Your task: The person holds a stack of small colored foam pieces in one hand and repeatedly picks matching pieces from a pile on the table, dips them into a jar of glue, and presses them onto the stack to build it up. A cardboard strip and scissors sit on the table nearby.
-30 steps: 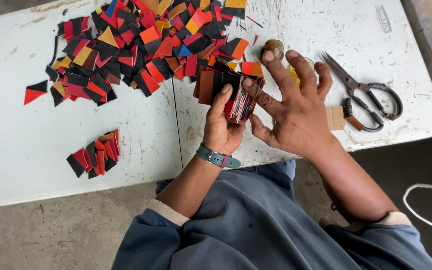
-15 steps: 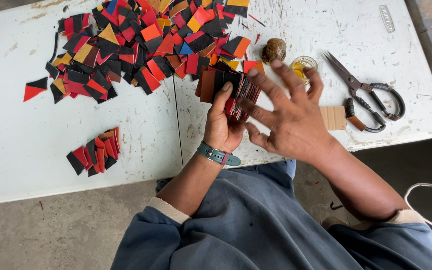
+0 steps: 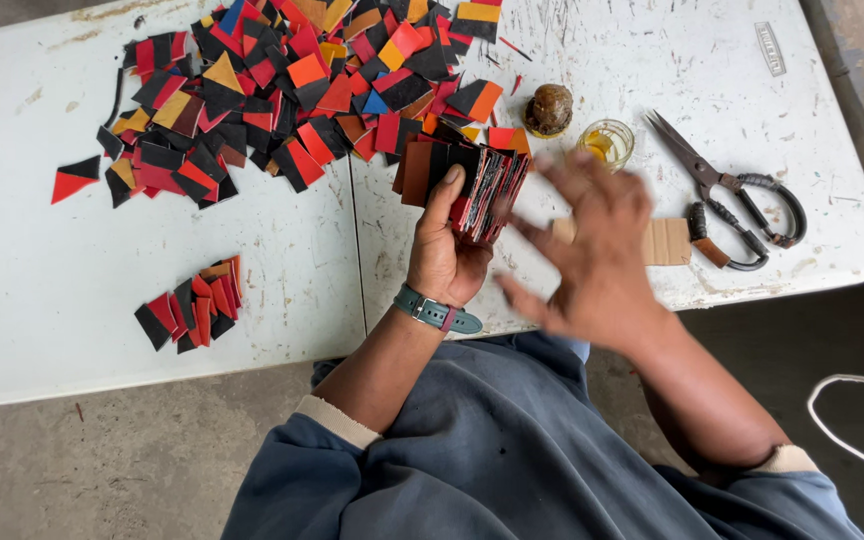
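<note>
My left hand [image 3: 444,255] grips a thick stack of cut leather pieces [image 3: 484,190], red, black and brown, held on edge just above the white table [image 3: 32,300]. A green watch strap is on that wrist. My right hand [image 3: 592,250] is blurred, fingers spread, just right of the stack and apart from it, holding nothing. A big loose heap of red, orange, black and yellow pieces [image 3: 282,90] covers the far part of the table.
A small fanned pile of pieces [image 3: 192,305] lies near the front left. A lone red and black triangle [image 3: 74,180] lies at left. A brown round lump [image 3: 550,108], a small glass jar [image 3: 606,142], black scissors [image 3: 727,190] and a cardboard piece [image 3: 664,240] lie at right.
My right hand has come off the stack and drawn back toward me with fingers spread. My left hand keeps the stack in about the same place.
</note>
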{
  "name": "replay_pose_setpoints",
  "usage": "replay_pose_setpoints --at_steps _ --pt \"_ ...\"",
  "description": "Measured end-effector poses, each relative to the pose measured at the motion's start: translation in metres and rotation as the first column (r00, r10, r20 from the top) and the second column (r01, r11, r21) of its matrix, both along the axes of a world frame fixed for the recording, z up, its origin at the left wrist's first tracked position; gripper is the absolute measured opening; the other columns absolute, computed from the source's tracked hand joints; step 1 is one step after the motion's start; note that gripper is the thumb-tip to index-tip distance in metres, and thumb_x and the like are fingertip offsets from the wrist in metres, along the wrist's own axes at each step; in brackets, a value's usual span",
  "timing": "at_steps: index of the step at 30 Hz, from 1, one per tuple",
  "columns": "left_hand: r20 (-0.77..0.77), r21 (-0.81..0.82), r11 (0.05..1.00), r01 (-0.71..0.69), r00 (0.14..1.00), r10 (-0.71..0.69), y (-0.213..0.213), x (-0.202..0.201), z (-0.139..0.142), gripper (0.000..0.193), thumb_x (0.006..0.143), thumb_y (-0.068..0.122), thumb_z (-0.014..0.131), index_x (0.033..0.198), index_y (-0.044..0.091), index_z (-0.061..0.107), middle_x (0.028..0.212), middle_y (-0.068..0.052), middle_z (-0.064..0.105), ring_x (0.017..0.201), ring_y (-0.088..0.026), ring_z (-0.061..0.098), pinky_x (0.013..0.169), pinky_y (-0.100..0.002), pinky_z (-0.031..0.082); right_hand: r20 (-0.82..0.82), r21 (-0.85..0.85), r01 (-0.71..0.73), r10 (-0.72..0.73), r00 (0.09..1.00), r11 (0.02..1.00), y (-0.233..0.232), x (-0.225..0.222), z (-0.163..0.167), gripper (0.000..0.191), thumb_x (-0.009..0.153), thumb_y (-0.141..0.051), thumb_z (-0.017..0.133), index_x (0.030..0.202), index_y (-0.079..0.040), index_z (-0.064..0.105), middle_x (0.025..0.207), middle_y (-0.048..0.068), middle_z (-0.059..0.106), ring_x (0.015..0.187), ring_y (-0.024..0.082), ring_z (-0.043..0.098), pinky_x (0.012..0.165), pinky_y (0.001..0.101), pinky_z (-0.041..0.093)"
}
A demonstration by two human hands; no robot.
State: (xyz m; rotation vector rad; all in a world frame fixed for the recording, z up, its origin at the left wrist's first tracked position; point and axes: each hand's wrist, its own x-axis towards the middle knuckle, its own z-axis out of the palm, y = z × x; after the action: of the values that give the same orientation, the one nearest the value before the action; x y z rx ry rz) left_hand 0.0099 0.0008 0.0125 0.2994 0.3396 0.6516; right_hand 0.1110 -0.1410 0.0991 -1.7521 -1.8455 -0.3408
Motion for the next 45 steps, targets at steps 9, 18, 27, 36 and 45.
replay_pose_setpoints --at_steps 9,18,27,36,45 --pt "0.010 -0.033 0.999 -0.021 1.000 0.021 -0.003 0.001 -0.004 0.028 0.097 0.030 0.071 0.118 0.011 0.067 0.106 -0.001 0.074 0.095 -0.014 0.071 0.086 -0.033 0.057 0.228 -0.024 0.101 -0.092 0.969 0.995 0.001 0.010 0.000 0.048 0.091 -0.049 0.079 0.131 -0.025 0.073 0.154 0.013 0.048 0.145 0.039 0.037 0.114 0.0609 0.024" --pt "0.143 -0.048 0.999 0.016 0.990 -0.009 0.006 -0.006 -0.001 0.035 0.102 0.028 0.068 0.124 0.001 0.066 0.121 -0.011 0.073 0.112 -0.022 0.071 0.101 -0.035 0.057 0.254 -0.267 0.372 -0.308 0.917 0.889 -0.001 0.106 0.015 0.049 0.077 -0.046 0.087 0.121 -0.024 0.080 0.143 0.005 0.056 0.136 0.031 0.042 0.117 0.0480 0.028" --pt "0.227 -0.147 0.982 0.115 0.971 -0.079 0.003 -0.006 0.002 0.027 0.103 0.028 0.066 0.118 0.006 0.068 0.111 -0.008 0.076 0.099 -0.018 0.074 0.092 -0.031 0.060 0.308 -0.643 0.401 -0.260 0.915 0.652 0.051 0.137 -0.029 0.053 0.064 -0.057 0.089 0.105 -0.024 0.083 0.147 0.000 0.052 0.134 0.027 0.037 0.111 0.0453 0.027" --pt "0.243 -0.086 0.986 0.140 0.963 -0.116 0.003 -0.010 0.004 0.025 0.106 0.030 0.068 0.116 0.007 0.071 0.104 -0.005 0.076 0.089 -0.013 0.073 0.069 -0.021 0.056 0.116 -0.499 0.319 -0.303 0.946 0.806 0.002 0.144 -0.004 0.053 0.063 -0.039 0.091 0.113 -0.026 0.081 0.151 0.005 0.054 0.140 0.032 0.035 0.112 0.0472 0.028" --pt "0.125 -0.092 0.992 0.092 0.989 -0.081 -0.003 -0.004 0.001 0.020 0.105 0.029 0.069 0.116 0.012 0.070 0.106 -0.003 0.077 0.088 -0.012 0.074 0.069 -0.024 0.057 -0.863 0.110 -0.377 0.276 0.422 0.920 -0.035 0.088 0.012 0.044 0.082 -0.028 0.083 0.125 -0.022 0.076 0.159 0.007 0.044 0.145 0.026 0.036 0.126 0.0441 0.031"
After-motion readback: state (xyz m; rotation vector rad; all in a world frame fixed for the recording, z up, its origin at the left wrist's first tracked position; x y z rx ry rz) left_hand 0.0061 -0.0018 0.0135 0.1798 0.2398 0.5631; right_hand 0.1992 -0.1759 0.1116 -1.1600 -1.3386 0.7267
